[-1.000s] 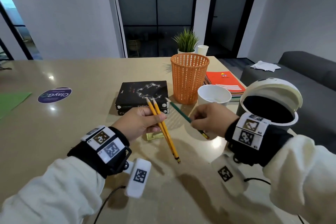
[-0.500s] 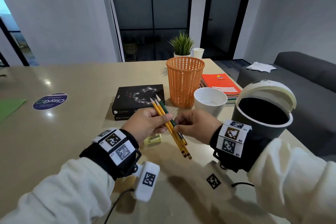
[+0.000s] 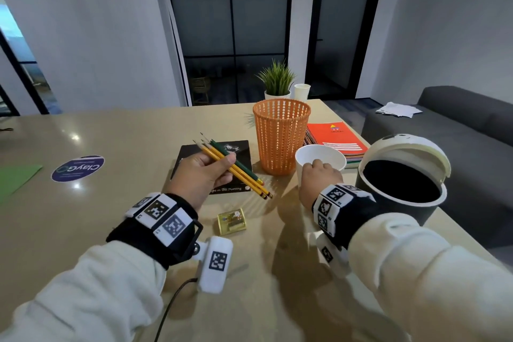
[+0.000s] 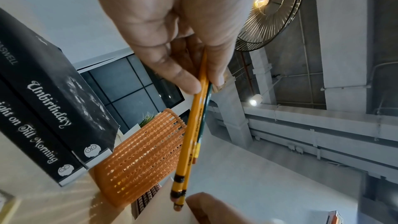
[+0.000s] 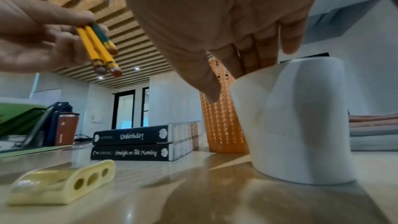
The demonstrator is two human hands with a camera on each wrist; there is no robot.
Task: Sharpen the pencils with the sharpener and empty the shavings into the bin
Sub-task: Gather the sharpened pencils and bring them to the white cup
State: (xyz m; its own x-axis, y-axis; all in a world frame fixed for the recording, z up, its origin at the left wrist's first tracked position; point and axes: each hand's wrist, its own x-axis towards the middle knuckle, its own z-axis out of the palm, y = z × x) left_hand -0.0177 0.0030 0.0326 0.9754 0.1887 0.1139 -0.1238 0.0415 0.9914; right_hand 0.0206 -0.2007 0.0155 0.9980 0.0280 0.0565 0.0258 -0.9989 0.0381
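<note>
Left hand (image 3: 204, 172) grips three pencils (image 3: 236, 168) above sharpener (image 3: 232, 221) on tabletop (image 3: 111, 216); right hand (image 3: 319, 175), fingers hooked over cup (image 3: 333, 157) rim.

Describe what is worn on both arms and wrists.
Both arms wear cream-white sleeves. Each wrist has a black strap carrying white blocks printed with black square codes: left wrist band, right wrist band. A white camera pod with its own code hangs under the left wrist, trailing a black cable.
</note>
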